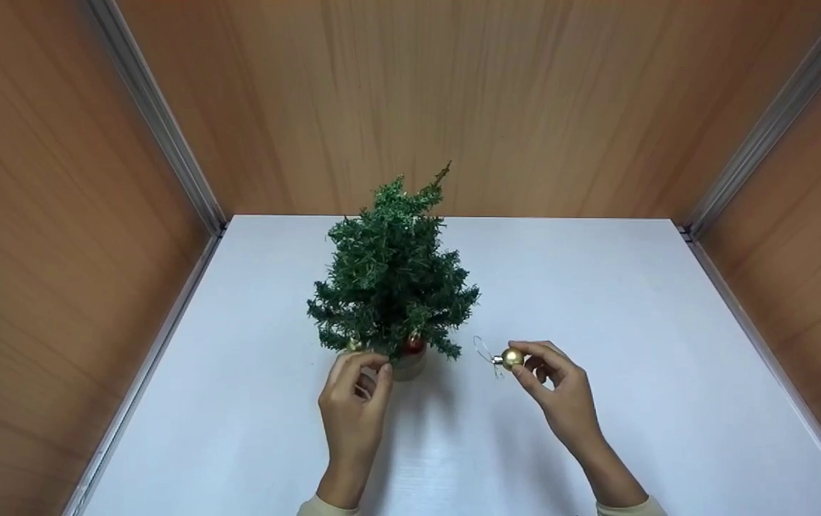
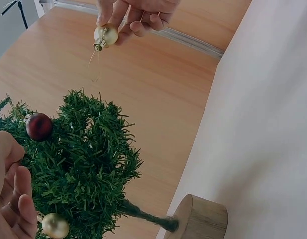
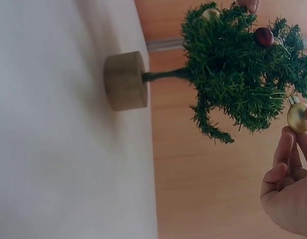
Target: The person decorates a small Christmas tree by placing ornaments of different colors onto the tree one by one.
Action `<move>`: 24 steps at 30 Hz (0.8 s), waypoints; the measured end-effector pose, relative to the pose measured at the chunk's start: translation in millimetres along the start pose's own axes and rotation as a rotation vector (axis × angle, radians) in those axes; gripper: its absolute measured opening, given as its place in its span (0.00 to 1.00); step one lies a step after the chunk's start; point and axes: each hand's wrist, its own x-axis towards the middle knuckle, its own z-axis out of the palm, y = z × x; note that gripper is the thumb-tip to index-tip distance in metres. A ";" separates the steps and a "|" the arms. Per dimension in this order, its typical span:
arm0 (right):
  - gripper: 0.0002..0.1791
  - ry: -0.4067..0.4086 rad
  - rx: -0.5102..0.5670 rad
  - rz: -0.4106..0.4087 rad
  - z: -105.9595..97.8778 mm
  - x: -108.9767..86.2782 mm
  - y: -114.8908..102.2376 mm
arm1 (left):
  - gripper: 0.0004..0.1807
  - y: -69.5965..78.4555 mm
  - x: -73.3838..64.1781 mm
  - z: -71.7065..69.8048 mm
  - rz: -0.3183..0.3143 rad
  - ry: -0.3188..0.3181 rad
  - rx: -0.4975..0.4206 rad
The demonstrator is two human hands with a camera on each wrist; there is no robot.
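A small artificial Christmas tree (image 1: 392, 265) stands upright on a round wooden base (image 2: 200, 219). At its lower front my left hand (image 1: 357, 401) pinches a branch tip between thumb and forefinger; the leaves partly hide the grip. Beside that hand a gold bauble (image 2: 55, 225) hangs on the tree, and a dark red bauble (image 2: 39, 127) hangs to its right in the head view. Right of the tree, my right hand (image 1: 557, 383) holds another gold bauble (image 1: 513, 358) by thumb and fingertips. Its cap and thin wire loop (image 1: 482, 349) point toward the tree, apart from the branches.
The tree stands on a white tabletop (image 1: 632, 301). Wood-grain panels (image 1: 525, 107) rise at the back and both sides, with grey metal strips (image 1: 160, 107) along the corners. In the left wrist view a dark thin stand (image 2: 23, 15) shows beyond the panel.
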 end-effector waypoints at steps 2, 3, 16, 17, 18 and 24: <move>0.14 -0.005 0.004 0.004 2.2 -1.0 -0.4 | 0.08 -0.3 -0.7 -1.5 -0.009 0.000 0.008; 0.14 -0.008 0.004 0.007 3.1 -1.5 -0.6 | 0.08 -0.4 -1.0 -2.0 -0.012 0.000 0.010; 0.14 -0.025 0.009 -0.022 9.7 -0.2 -5.8 | 0.10 3.3 -9.0 4.2 0.040 0.006 0.017; 0.14 -0.025 0.012 -0.020 9.8 -0.2 -5.8 | 0.10 3.9 -10.4 5.9 0.052 0.003 0.020; 0.14 -0.026 0.014 -0.018 10.1 -0.3 -5.9 | 0.11 4.4 -11.7 7.7 0.059 0.002 0.022; 0.14 -0.027 0.018 -0.003 11.6 -1.2 -5.9 | 0.12 7.6 -17.6 15.5 0.083 -0.010 0.015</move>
